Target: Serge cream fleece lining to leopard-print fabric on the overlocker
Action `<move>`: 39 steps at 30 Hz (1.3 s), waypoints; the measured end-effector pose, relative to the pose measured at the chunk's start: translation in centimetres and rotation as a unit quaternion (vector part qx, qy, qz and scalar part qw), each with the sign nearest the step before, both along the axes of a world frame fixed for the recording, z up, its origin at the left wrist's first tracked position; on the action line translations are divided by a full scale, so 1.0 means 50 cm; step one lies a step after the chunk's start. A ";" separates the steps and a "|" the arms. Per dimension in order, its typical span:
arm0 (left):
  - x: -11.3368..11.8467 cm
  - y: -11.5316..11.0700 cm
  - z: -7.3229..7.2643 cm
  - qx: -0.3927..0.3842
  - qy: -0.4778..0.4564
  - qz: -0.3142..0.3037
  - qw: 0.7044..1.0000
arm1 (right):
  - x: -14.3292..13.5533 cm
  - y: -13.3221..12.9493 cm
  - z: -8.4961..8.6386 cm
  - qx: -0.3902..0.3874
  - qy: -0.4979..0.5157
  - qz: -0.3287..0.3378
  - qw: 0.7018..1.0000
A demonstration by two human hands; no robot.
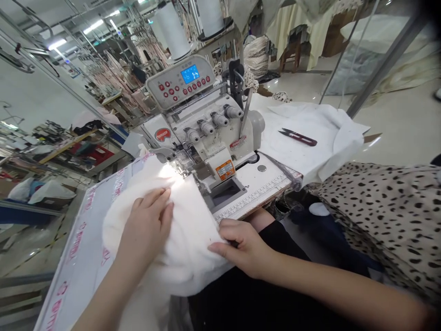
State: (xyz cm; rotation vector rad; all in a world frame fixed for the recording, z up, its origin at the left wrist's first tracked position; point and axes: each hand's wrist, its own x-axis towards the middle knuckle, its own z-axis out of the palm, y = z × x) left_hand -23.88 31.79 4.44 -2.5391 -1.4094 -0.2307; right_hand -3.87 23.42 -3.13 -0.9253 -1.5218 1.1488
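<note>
A white fluffy fabric [186,248] lies across the front of a sewing machine [213,133], its upper edge at the lit needle area. My left hand [149,220] rests flat on the fabric, fingers extended and pointing toward the presser foot. At the fabric's right edge, my right hand [243,246] pinches the cloth between thumb and curled fingers. Part of the fabric hangs down over the table's front and my lap. The machine's control panel [181,82] shows a lit blue display.
Dark red thread snips [298,137] lie on white cloth [313,161] right of the machine. Spotted fabric [396,216] is heaped at the right. Thread cones [172,30] stand behind the panel. A metal pole rises at the upper right.
</note>
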 end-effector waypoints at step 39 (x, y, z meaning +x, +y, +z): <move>-0.284 0.022 0.108 -0.003 0.024 0.349 0.937 | -0.026 0.009 0.066 -0.265 0.258 0.175 0.912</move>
